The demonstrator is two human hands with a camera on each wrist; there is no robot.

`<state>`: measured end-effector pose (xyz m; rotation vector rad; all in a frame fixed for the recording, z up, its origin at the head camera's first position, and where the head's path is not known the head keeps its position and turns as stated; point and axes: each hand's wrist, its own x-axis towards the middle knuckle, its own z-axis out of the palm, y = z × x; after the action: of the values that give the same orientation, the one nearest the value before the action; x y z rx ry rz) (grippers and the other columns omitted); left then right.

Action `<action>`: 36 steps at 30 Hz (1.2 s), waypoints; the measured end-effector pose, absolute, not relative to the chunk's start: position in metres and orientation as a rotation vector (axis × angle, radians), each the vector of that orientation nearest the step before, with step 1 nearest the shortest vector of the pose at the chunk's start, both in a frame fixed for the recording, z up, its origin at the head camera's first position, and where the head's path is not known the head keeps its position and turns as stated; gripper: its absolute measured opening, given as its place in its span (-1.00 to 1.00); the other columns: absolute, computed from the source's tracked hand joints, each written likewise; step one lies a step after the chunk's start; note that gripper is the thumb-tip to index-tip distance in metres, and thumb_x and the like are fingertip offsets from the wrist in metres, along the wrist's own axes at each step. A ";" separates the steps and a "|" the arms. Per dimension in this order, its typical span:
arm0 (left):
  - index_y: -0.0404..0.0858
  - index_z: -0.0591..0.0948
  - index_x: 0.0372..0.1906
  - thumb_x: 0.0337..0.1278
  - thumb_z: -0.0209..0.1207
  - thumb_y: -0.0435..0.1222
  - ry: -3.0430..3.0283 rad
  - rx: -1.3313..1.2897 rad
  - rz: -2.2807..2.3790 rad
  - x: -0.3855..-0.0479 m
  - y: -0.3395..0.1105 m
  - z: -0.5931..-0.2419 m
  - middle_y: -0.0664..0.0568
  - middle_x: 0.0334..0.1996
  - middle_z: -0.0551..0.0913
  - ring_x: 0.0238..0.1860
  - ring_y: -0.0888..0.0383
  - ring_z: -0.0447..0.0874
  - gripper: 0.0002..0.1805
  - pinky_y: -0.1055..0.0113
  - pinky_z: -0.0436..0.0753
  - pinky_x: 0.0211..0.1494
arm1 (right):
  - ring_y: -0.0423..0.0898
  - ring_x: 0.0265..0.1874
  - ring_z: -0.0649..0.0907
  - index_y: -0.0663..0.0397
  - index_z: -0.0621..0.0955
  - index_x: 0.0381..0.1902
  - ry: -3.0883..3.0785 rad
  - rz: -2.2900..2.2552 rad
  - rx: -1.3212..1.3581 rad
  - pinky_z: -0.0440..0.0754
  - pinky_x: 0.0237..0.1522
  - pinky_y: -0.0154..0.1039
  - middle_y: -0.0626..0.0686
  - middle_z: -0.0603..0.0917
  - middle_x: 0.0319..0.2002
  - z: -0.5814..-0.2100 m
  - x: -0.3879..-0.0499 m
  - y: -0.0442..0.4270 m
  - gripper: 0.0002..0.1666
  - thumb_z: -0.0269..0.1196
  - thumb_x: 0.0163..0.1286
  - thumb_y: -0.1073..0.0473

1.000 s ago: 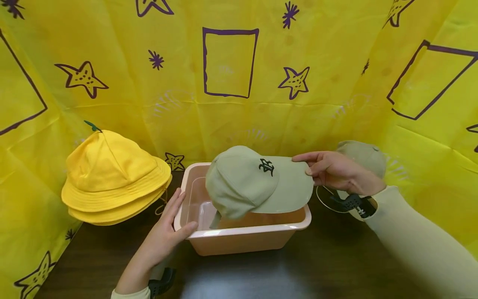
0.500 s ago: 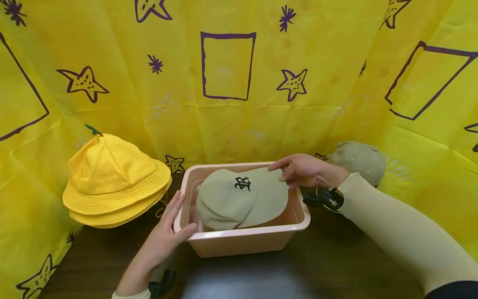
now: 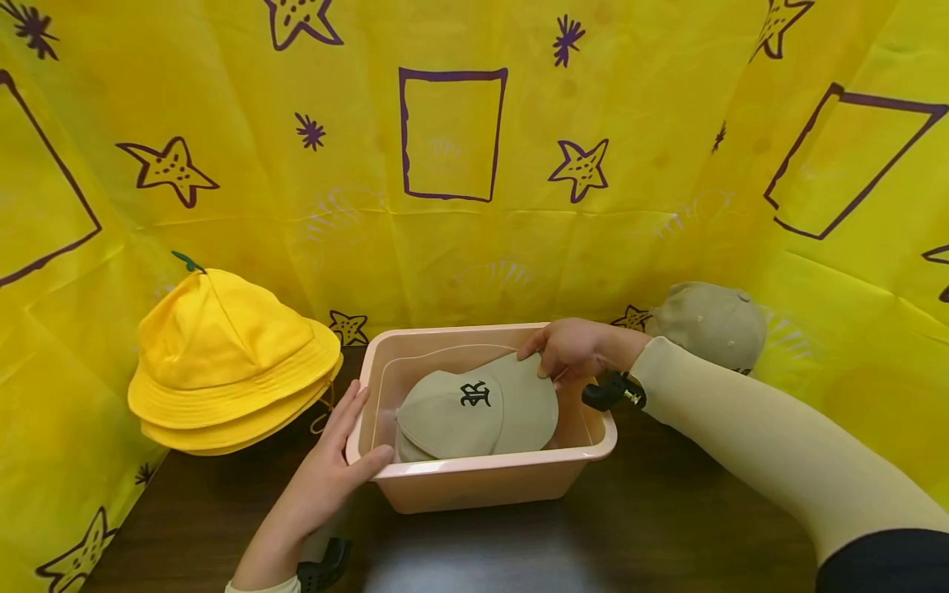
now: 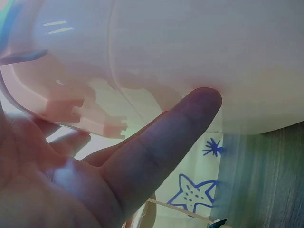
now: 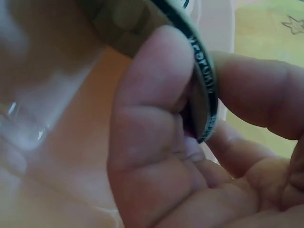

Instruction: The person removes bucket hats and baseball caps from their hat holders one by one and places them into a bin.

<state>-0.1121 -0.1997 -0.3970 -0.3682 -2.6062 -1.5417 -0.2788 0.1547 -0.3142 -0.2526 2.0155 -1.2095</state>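
Note:
A khaki baseball cap (image 3: 452,412) with black embroidered lettering lies tilted inside a pink plastic basin (image 3: 482,486), its crown to the left. My right hand (image 3: 574,350) pinches the edge of its brim between thumb and fingers, over the basin's right part. In the right wrist view, the thumb (image 5: 147,109) lies against the brim's printed edge band (image 5: 206,80). My left hand (image 3: 326,465) rests on the basin's front left corner, fingers along the left rim. Its thumb (image 4: 161,147) lies straight against the basin wall in the left wrist view. The cap's lower part is hidden by the front wall.
A stack of yellow bucket hats (image 3: 230,354), the top one with a green sprout, stands to the left. Another khaki cap (image 3: 712,325) sits at the right, partly behind my right arm. Yellow patterned cloth (image 3: 474,247) surrounds the dark wooden table (image 3: 474,552).
My right hand has carried the cap left and down, from above the rim into the basin, still pinching the brim. The left hand has stayed at the basin's corner.

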 end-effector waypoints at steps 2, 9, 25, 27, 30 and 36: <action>-0.15 0.10 0.59 0.21 0.34 -0.13 -2.605 -0.365 -1.546 -0.112 -0.200 -0.396 0.04 0.59 -0.16 0.51 -0.19 -0.10 -0.06 -0.20 0.24 0.32 | 0.05 -0.29 0.64 0.31 0.50 0.23 2.085 -1.145 -0.261 0.68 -0.37 -0.14 0.21 0.63 -0.03 -0.316 -0.278 0.153 -0.44 0.15 0.25 0.56; -0.16 0.10 0.59 0.20 0.34 -0.14 -2.596 -0.361 -1.556 -0.112 -0.201 -0.397 0.04 0.59 -0.16 0.50 -0.18 -0.11 -0.06 -0.23 0.21 0.33 | 0.02 -0.28 0.65 0.34 0.51 0.24 2.259 -0.930 -0.320 0.68 -0.33 -0.14 0.18 0.61 -0.06 -0.311 -0.275 0.146 -0.44 0.22 0.24 0.46; -0.13 0.09 0.59 0.22 0.33 -0.12 -2.597 -0.363 -1.555 -0.112 -0.200 -0.399 0.08 0.59 -0.17 0.50 -0.17 -0.09 -0.06 -0.22 0.23 0.32 | -0.09 -0.42 0.53 0.20 0.64 0.07 2.491 0.043 -0.911 0.53 -0.32 -0.25 0.03 0.63 -0.29 -0.304 -0.261 0.126 -0.58 0.29 0.27 0.18; -0.13 0.08 0.60 0.23 0.33 -0.12 -2.598 -0.364 -1.562 -0.112 -0.200 -0.399 0.09 0.59 -0.17 0.50 -0.16 -0.09 -0.06 -0.21 0.23 0.32 | -0.11 -0.50 0.50 0.18 0.64 0.01 2.477 0.100 -0.915 0.49 -0.41 -0.25 0.02 0.59 -0.38 -0.306 -0.259 0.123 -0.64 0.28 0.27 0.18; -0.12 0.08 0.60 0.24 0.32 -0.12 -2.607 -0.360 -1.548 -0.112 -0.200 -0.400 0.09 0.59 -0.17 0.50 -0.14 -0.09 -0.07 -0.12 0.26 0.32 | -0.12 -0.36 0.55 0.16 0.62 0.13 2.439 0.080 -0.896 0.52 -0.27 -0.24 0.03 0.66 -0.15 -0.308 -0.256 0.118 -0.56 0.28 0.31 0.17; -0.10 0.09 0.60 0.26 0.31 -0.12 -2.614 -0.359 -1.531 -0.111 -0.200 -0.400 0.11 0.59 -0.16 0.50 -0.11 -0.08 -0.08 0.43 0.28 0.25 | -0.13 0.17 0.54 -0.14 0.41 0.46 2.309 -0.068 -1.141 0.45 0.19 -0.19 -0.15 0.46 0.34 -0.317 -0.252 0.112 -0.24 0.36 0.32 0.12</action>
<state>-0.1111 -0.1998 -0.3998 -0.3589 -2.6143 -1.5310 -0.2517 0.1119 -0.3174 -1.1410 2.3090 -0.0682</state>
